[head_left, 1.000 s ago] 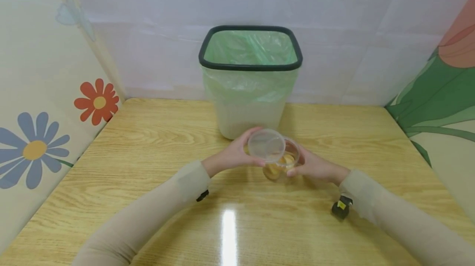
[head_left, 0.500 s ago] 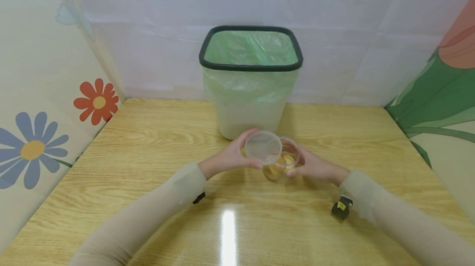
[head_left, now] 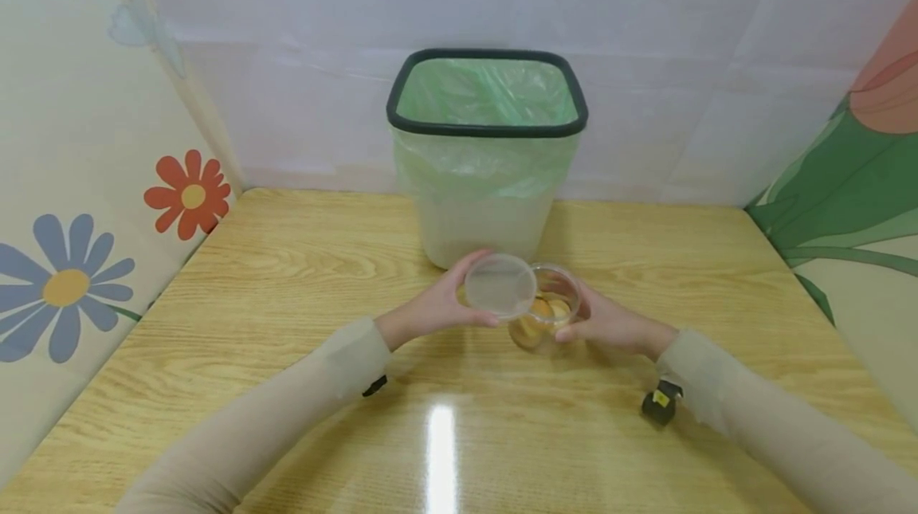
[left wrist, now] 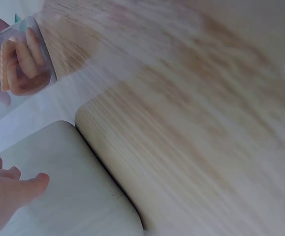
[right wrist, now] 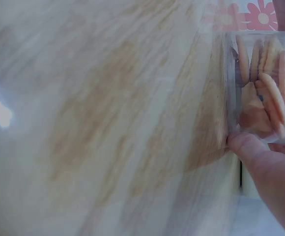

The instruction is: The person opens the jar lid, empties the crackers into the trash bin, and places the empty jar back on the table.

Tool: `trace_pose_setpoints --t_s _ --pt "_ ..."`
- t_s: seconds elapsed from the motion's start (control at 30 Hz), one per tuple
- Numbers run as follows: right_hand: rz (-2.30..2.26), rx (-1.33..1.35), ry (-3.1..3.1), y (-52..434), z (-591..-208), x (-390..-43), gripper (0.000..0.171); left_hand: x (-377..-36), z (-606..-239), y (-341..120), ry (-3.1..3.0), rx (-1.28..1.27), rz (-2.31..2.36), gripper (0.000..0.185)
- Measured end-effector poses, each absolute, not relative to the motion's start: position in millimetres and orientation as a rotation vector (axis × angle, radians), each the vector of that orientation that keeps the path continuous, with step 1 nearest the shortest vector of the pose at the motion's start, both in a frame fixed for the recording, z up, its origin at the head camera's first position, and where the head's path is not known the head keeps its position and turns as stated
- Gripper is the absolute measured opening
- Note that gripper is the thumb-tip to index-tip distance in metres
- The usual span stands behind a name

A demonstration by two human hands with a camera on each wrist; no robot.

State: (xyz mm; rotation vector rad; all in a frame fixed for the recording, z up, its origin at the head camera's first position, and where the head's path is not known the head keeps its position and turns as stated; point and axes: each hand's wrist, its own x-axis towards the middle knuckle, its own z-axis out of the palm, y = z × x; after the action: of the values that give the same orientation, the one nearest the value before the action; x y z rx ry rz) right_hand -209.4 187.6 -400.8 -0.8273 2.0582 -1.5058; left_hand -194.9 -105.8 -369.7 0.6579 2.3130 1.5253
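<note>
My left hand (head_left: 437, 305) holds a clear round plastic lid (head_left: 500, 286) by its edge, thumb below and fingers behind. The lid lies just left of a clear round plastic tub (head_left: 562, 281), whose rim is uncovered. Around the tub's right side curls my right hand (head_left: 617, 320). Several pale brown biscuits (right wrist: 263, 96) show through the tub's wall. In the left wrist view the biscuits (left wrist: 22, 59) appear at the upper left, while the left hand (left wrist: 7, 194) shows at the lower left; the lid is hard to make out there.
Behind the hands stands a pale waste bin (head_left: 484, 211) with a dark rim and a green liner bag (head_left: 484, 92). The wooden table (head_left: 301, 259) reaches back to a white cloth wall. Painted flowers (head_left: 192, 195) decorate the side walls.
My left hand has drawn the lid leftward and slightly down, so more of the tub's opening shows. The right hand and tub have barely moved.
</note>
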Motion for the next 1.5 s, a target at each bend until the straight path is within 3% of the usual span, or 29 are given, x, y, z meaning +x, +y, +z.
trace_pose_setpoints --t_s 1.5 --pt "-1.518 -0.817 2.021 188.0 -401.7 -209.9 0.095 -190.1 -369.4 -145.2 2.431 0.583 1.490 0.100"
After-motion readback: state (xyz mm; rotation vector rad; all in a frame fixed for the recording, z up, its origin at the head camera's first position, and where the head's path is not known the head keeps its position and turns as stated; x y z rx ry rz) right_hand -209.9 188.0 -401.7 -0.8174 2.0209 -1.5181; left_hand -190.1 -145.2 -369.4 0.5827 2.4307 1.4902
